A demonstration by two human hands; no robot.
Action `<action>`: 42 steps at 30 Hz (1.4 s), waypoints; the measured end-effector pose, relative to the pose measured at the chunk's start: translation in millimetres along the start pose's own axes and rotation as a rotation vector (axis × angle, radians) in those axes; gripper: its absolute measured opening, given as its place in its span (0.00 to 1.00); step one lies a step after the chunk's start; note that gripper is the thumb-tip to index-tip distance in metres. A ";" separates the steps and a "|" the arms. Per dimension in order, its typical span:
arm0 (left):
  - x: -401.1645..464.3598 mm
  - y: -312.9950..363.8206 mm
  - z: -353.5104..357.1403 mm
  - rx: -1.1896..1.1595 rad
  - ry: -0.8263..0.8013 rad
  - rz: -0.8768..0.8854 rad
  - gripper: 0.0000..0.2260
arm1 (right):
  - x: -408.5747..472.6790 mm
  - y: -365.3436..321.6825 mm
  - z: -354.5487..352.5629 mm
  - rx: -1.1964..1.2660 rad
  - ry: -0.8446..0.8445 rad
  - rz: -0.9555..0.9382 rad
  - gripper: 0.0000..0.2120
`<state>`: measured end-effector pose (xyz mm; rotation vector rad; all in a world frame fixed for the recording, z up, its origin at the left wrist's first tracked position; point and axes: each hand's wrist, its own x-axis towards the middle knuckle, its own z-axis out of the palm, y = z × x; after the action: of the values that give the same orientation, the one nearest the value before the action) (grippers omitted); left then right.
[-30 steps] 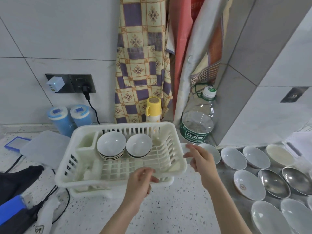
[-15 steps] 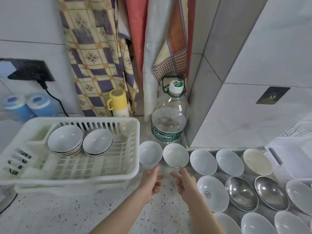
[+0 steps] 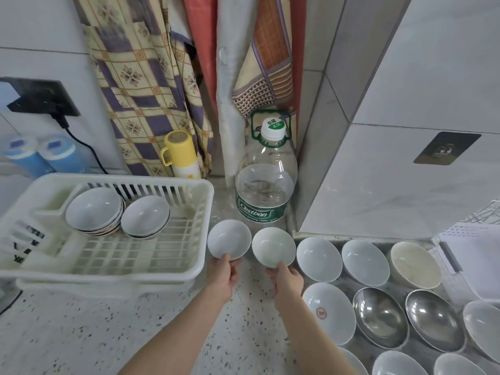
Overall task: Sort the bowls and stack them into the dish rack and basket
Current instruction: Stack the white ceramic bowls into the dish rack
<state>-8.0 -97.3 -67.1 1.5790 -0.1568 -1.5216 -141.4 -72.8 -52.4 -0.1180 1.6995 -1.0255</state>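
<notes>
At frame centre, the left hand (image 3: 222, 277) grips the near rim of a small white bowl (image 3: 229, 242); the right hand (image 3: 287, 280) grips its neighbour, a pale greenish bowl (image 3: 273, 250). At left, a white dish rack (image 3: 186, 270) on the speckled tabletop (image 3: 81, 334) holds two bowl stacks (image 3: 94, 211).

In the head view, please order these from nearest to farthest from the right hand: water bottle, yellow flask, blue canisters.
From the right hand:
1. Water bottle, just behind it, by the corner.
2. Yellow flask, back left, against the cloth.
3. Blue canisters, far left, by the wall.
</notes>
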 end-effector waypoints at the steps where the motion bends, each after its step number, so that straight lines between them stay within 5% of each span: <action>1: -2.6 -1.0 -1.5 0.004 0.009 0.007 0.09 | -3.4 1.3 -0.8 0.017 0.011 0.002 0.09; 11: -49.6 -16.3 -49.9 0.288 -0.006 0.046 0.05 | -54.9 -9.8 -18.0 0.177 -0.008 -0.114 0.06; 21: -119.4 38.1 -88.7 0.603 -0.278 0.169 0.09 | -126.1 -59.9 -9.8 0.086 -0.130 -0.461 0.08; 27: -136.4 98.3 -137.2 0.532 -0.293 0.253 0.09 | -152.6 -71.9 20.1 0.083 -0.206 -0.568 0.08; 42: -68.3 201.2 -260.8 0.260 -0.030 0.414 0.08 | -157.5 -17.4 152.8 -0.192 -0.204 -0.652 0.10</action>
<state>293.4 -38.8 70.3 1.6001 -0.6791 -1.2335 40.7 -84.5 70.9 -0.9189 1.5950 -1.2591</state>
